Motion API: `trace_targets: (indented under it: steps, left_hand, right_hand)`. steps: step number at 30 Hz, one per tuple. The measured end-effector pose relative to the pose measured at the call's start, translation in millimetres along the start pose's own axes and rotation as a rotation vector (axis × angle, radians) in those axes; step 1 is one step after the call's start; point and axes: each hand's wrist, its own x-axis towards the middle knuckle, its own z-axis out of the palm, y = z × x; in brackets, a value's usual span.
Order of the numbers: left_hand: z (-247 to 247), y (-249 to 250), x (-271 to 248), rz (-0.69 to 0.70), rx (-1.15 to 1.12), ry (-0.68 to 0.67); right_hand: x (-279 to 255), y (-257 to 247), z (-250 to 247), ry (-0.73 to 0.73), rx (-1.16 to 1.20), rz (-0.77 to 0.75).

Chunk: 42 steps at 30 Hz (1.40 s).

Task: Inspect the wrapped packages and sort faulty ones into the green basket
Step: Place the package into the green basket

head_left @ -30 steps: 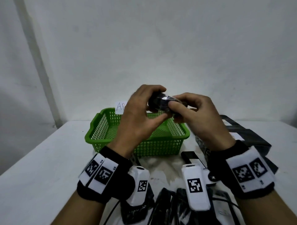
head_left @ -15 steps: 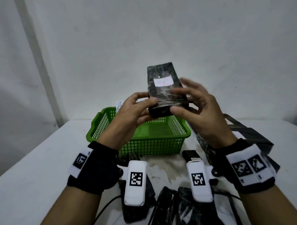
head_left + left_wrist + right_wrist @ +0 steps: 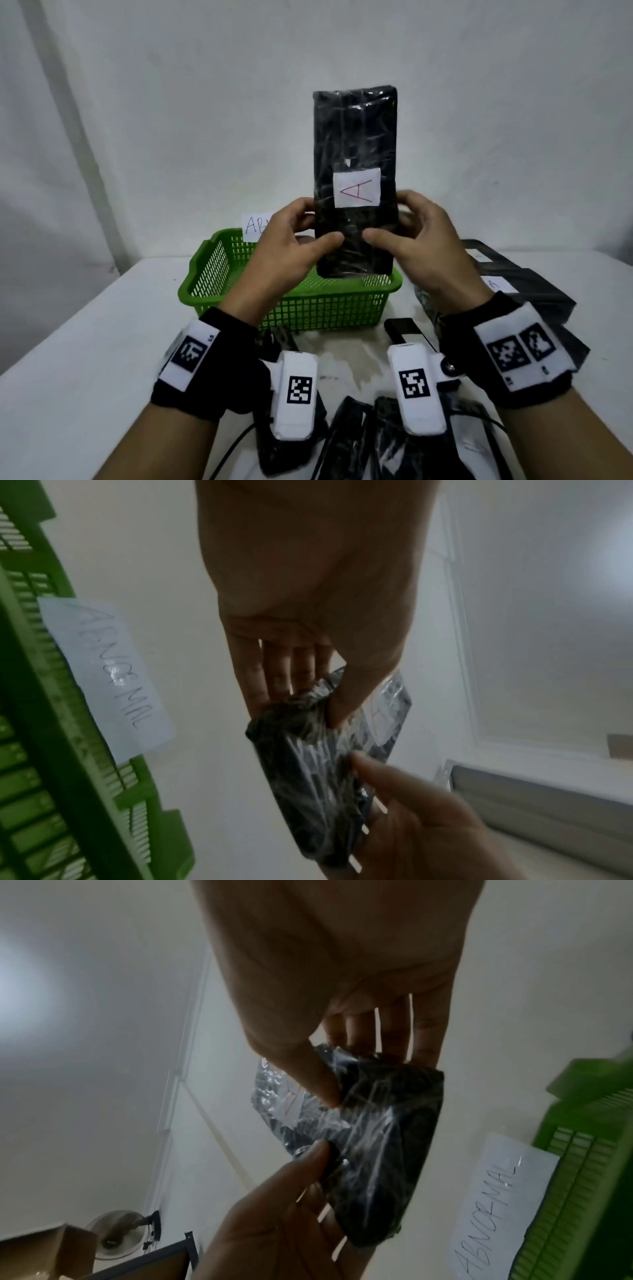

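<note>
Both hands (image 3: 428, 240) hold upright a black film-wrapped package (image 3: 356, 137) labelled A.

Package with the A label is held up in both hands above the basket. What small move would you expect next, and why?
Probably a slight turn of the wrapped package to check its other faces. Left hand and right hand pinch its lower end, upright, label toward the camera; no fault shows on this face, so dropping it into the green basket seems premature.
</note>
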Motion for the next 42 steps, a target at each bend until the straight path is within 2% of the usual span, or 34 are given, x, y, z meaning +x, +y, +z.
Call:
trace_targets:
  steps: [4, 6, 11, 17, 20, 22, 24, 27, 31, 33, 34, 36, 38, 42]
  left_hand:
    - [-7, -5, 2, 0.133, 0.158, 0.005]
    - [-7, -7, 1, 0.162, 0.224, 0.019]
    - [-7, -14, 1, 0.227, 0.298, 0.087]
    - [-12, -20, 2, 0.269, 0.271, 0.089]
    - [-18, -22, 3, 0.269, 0.268, 0.071]
    - [-21, -24, 4, 0.264, 0.226, 0.064]
    - [-26, -24, 5, 0.224, 0.134, 0.049]
    - [-35, -25, 7, 0.212, 0.105, 0.02]
    - [-52, -19, 12, 0.158, 0.211, -0.026]
    - [-62, -11, 20, 0.147, 0.331, -0.075]
    - [-65, -7, 25, 0.148, 0.389, -0.107]
    - [-71, 2, 34, 0.125, 0.455, -0.17]
    - [-76, 9, 42, 0.085, 0.472, -0.222]
    - [-86, 10, 57, 0.049, 0.514, -0.237]
  right_hand:
    - [-2, -23, -6, 0.065, 0.171, -0.156]
    - [-5, -36, -9, 0.031, 0.243, -0.196]
    - [-11, -36, 1, -0.1, 0.159, -0.232]
    - [-16, -31, 16, -0.082, 0.052, -0.316]
    - [-13, -31, 17, -0.048, 0.169, -0.24]
    - [-9, -31, 12, 0.014, 0.291, -0.111]
    - [-6, -31, 4, 0.056, 0.308, 0.024]
    - [-3, -21, -7, 0.117, 0.135, 0.067]
    - [-5, -15, -11, 0.107, -0.256, -0.204]
    - [1, -16, -9, -0.031, -0.614, -0.354]
    - [5, -19, -5, -0.13, -0.823, -0.38]
    - [15, -22, 8, -0.325, -1.113, -0.329]
    - [25, -21, 18, -0.391, -1.179, -0.338]
    - [52, -27, 24, -0.424, -1.076, -0.344]
